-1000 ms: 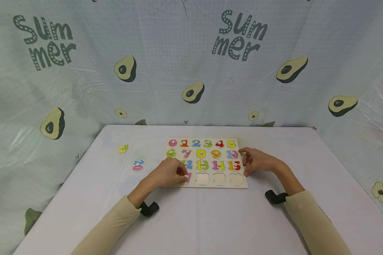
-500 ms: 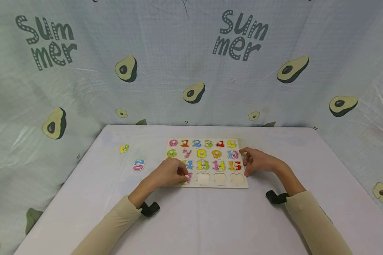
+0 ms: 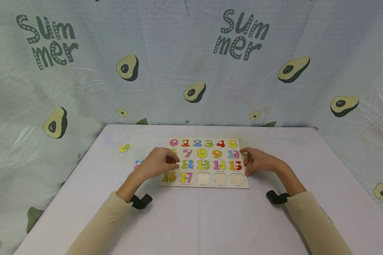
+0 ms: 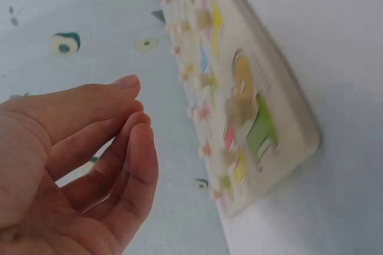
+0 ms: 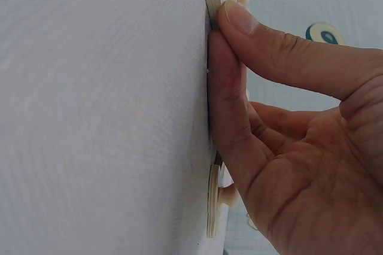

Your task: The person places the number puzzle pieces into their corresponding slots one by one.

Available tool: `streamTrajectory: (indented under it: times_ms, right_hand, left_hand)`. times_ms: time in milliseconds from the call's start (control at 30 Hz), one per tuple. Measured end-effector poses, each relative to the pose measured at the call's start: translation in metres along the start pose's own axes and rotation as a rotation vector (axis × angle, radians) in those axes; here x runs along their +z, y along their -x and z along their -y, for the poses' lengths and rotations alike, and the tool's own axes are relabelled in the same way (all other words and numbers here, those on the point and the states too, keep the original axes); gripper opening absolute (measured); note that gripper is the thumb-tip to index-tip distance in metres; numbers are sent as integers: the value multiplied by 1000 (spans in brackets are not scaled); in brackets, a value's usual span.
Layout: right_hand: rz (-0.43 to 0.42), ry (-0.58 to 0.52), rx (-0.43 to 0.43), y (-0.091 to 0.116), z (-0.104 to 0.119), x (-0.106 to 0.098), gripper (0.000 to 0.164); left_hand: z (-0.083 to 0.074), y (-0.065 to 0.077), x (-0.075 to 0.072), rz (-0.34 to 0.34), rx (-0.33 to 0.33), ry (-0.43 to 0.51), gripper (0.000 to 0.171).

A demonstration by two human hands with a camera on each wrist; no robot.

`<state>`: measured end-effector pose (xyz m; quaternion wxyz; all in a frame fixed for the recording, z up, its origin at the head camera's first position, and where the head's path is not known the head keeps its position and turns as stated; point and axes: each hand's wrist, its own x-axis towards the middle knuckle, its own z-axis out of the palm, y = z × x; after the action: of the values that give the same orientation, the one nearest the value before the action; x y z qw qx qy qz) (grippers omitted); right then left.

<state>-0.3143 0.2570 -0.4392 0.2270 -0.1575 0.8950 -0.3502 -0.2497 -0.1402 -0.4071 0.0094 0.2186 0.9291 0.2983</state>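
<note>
A wooden number puzzle board (image 3: 191, 185) lies flat on the table, its pieces fitted with small knobs. My left hand (image 3: 155, 163) hovers over its left side, fingers loosely bent and holding nothing; the left wrist view shows a gap between this hand (image 4: 90, 159) and the board (image 4: 293, 141). In the bottom row, the 17 piece (image 3: 186, 177) sits in its recess beside the 16 piece (image 3: 169, 176). My right hand (image 3: 258, 161) touches the board's right edge with thumb and fingertips; in the right wrist view its thumb (image 5: 281, 51) meets that edge.
Bare recesses (image 3: 220, 178) fill the right part of the bottom row. A loose yellow-green 19 piece (image 3: 125, 148) lies left of the board. Nearer lies a pink-and-blue piece (image 3: 137, 164), partly hidden by my left hand. A printed curtain (image 3: 166, 53) stands behind the table.
My left hand has let go of the 17 piece and moved up and left, uncovering the 16 and 17. It now partly covers the pink-and-blue piece. The right hand stays put.
</note>
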Motion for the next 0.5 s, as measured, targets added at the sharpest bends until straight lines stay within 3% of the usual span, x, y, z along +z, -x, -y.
streamTrajectory:
  times_ms: [300,500]
  right_hand:
    - [-1,-15,-4,1,0,2,100]
    - [-6,-15,-3,0,0,3,100]
  left_hand:
    - [18,6,-27,-122,-68,28,17]
    - [37,11,-47,-252,-103,43,18]
